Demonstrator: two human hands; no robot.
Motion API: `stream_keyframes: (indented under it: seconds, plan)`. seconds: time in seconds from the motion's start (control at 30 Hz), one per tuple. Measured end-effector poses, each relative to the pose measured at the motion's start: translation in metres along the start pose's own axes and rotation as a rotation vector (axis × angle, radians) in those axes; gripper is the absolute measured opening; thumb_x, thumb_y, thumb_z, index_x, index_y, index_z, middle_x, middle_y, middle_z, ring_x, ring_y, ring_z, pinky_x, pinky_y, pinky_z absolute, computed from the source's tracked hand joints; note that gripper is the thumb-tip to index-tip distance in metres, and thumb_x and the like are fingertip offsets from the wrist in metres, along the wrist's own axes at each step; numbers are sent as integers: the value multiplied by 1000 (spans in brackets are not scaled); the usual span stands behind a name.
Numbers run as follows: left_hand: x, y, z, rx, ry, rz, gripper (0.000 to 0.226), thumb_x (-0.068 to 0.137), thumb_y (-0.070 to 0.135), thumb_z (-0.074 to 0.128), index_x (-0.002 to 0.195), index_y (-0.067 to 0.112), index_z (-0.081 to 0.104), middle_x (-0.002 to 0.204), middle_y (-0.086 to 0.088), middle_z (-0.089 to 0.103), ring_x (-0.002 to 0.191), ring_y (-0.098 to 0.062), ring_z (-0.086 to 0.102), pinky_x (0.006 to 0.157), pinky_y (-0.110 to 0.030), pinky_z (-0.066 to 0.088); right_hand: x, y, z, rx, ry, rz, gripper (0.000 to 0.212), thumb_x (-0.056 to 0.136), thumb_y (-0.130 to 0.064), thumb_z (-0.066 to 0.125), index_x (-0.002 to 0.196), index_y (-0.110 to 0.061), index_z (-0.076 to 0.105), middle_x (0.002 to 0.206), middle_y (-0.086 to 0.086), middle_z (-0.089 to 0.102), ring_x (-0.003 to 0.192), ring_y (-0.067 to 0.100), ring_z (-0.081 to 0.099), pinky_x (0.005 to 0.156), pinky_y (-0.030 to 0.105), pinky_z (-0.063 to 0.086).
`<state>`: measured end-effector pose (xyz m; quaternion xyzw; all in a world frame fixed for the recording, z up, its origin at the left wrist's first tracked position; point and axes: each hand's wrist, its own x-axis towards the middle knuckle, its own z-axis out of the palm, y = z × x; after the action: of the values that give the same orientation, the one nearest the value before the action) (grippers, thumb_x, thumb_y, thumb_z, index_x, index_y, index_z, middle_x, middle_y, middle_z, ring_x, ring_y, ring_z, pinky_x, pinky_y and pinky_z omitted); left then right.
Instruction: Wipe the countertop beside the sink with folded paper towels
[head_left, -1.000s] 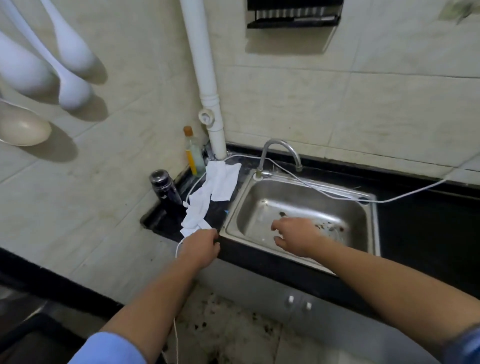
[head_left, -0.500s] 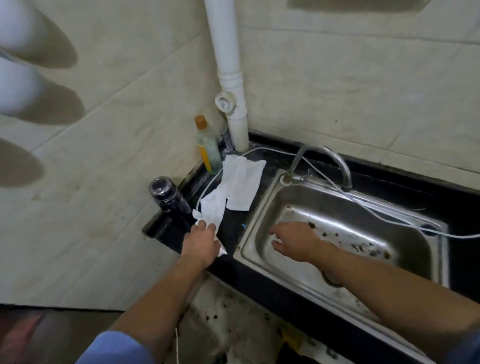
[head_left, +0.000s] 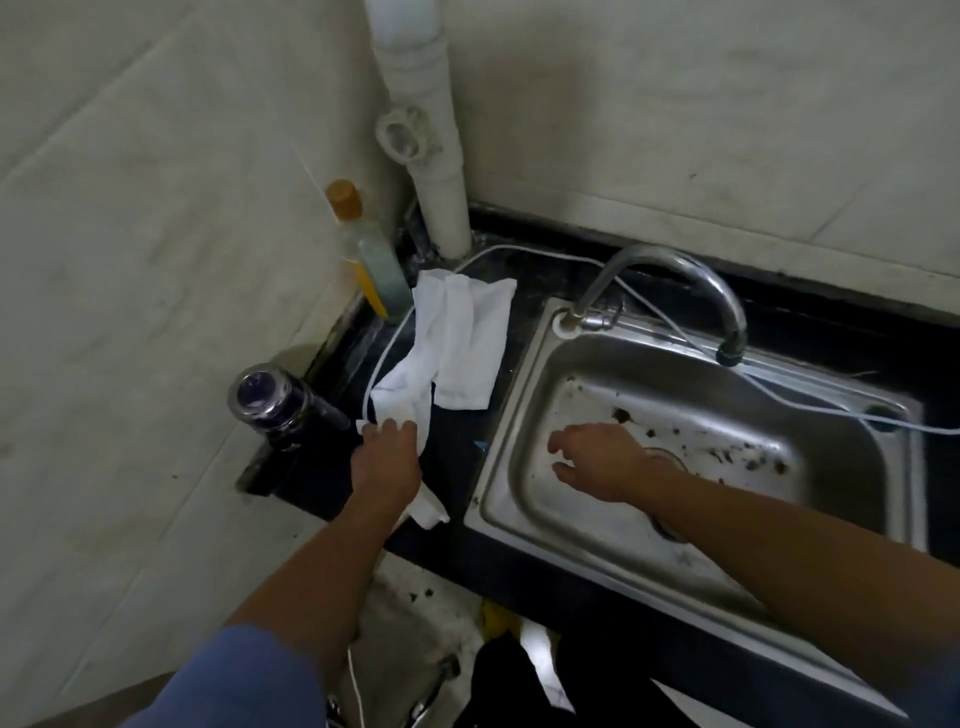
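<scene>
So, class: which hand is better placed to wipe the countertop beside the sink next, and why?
Left. The left hand rests on the paper towels lying on the countertop; the right hand hangs open over the sink, holding nothing and apart from the towels.

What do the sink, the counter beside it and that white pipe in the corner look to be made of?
Sink: stainless steel with a brushed finish, going by its grey metallic sheen and soft reflections. Countertop: black and glossy, probably polished stone, though laminate is possible. Pipe: matte white plastic, likely PVC, with moulded joints.
</scene>
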<state>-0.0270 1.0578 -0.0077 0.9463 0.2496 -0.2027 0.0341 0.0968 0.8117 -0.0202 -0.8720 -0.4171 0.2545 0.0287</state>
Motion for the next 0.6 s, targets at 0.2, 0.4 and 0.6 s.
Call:
stream_keyframes:
  seconds: [0.2,0.4,0.6]
  plan:
    - [26,-10,-14,-93,85,169,12,85,2,50,93,6,58,104,-11,57,103,-28,50,70,-37,44,0,-5,-2,9,29,122,38,95,-42,46,129,-25,52,117,2,63,103,23,60,81,31,47]
    - [37,7,-45,-282,254,410,12,84,10,55,86,2,64,92,-12,61,87,-28,56,61,-31,40,-25,-4,-13,24,90,265,37,94,-42,48,127,-25,54,118,2,64,103,22,60,83,33,48]
    - [21,76,-74,-405,265,659,29,83,23,44,94,7,66,94,-7,62,86,-25,59,69,-31,43,-87,18,-16,38,135,437,32,93,-39,47,119,-25,56,115,4,65,101,24,61,78,31,45]
